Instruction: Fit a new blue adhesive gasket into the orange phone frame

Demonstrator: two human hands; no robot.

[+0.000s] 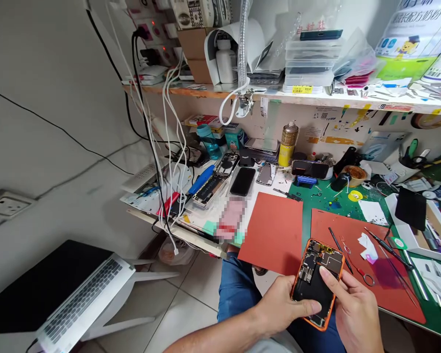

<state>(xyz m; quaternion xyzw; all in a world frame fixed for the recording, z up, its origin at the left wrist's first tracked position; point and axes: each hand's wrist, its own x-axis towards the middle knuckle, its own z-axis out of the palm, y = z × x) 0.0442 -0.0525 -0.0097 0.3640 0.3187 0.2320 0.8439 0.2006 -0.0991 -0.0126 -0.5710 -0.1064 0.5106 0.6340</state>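
Observation:
An opened smartphone (pixel 318 287) with an orange frame is held between my two hands, just off the table's front edge. Its inside faces up: circuit board at the top, a black battery below. My left hand (pixel 284 301) grips the left side, thumb lying across the battery's lower part. On the right edge my right hand (pixel 353 304) is closed, its thumb pressing near the battery's upper end. Fingers under the phone are hidden. Close by on the right red mat (pixel 385 289) lie black tweezers (pixel 340 250) and a small red tool with a ring end (pixel 366 278).
Another red mat (pixel 274 230) lies left of the phone. Behind it are a black phone (pixel 243 181) and an opened phone (pixel 208 189). White cables (pixel 172 117) hang from the shelf (pixel 272 95). A laptop (pixel 84 294) sits at lower left; a white tray (pixel 419 235) is at right.

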